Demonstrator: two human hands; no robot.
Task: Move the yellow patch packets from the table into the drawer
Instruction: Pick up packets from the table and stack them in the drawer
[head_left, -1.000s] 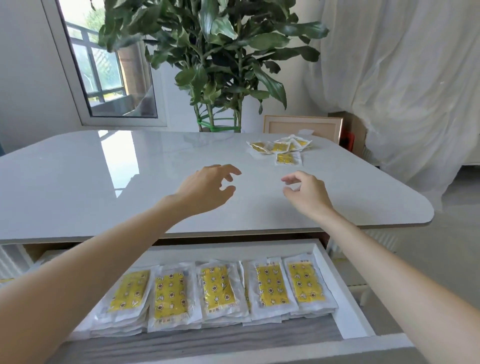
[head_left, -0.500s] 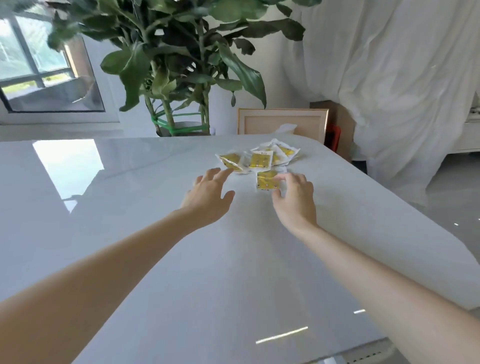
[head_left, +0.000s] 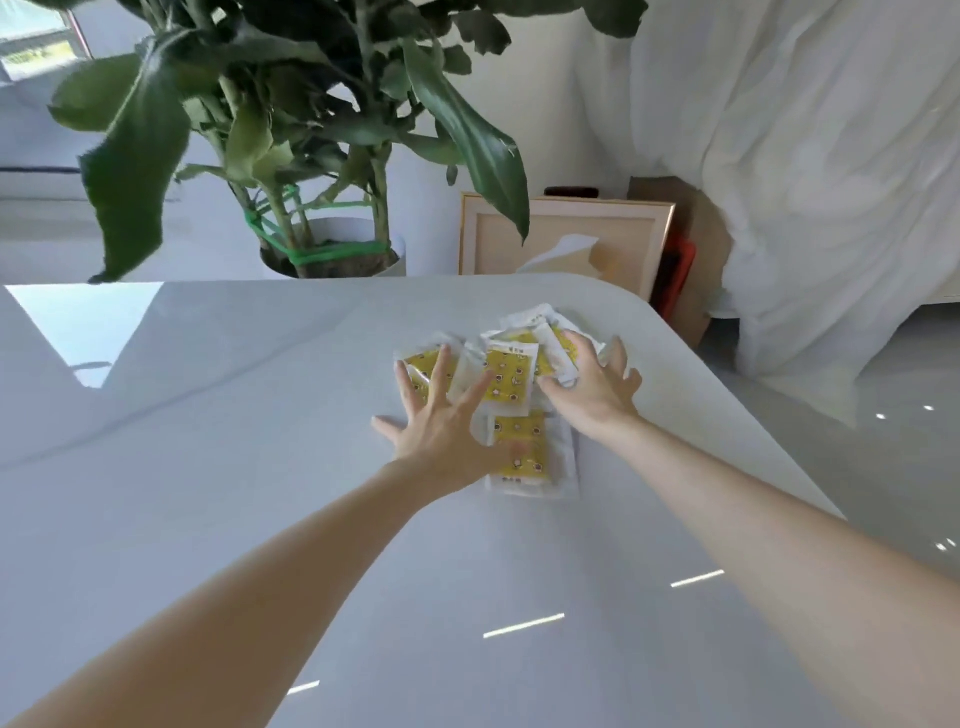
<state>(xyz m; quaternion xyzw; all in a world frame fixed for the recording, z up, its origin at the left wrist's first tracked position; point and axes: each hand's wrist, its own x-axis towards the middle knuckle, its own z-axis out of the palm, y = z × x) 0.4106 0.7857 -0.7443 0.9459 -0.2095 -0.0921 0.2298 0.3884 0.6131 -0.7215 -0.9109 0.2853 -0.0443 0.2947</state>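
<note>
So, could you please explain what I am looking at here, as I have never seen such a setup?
There is no machine here: a person wears a camera on the head, looking forward and down at their own bare arms. The left hand and right hand lie with spread fingers on a loose pile of yellow patch packets near the far right corner of the white table. Neither hand grips anything yet. Behind the table stand a potted plant, a wooden frame and a white curtain.

Yellow packets (head_left: 511, 382) partly beneath both hands (head_left: 441, 431) (head_left: 592, 400)
</note>
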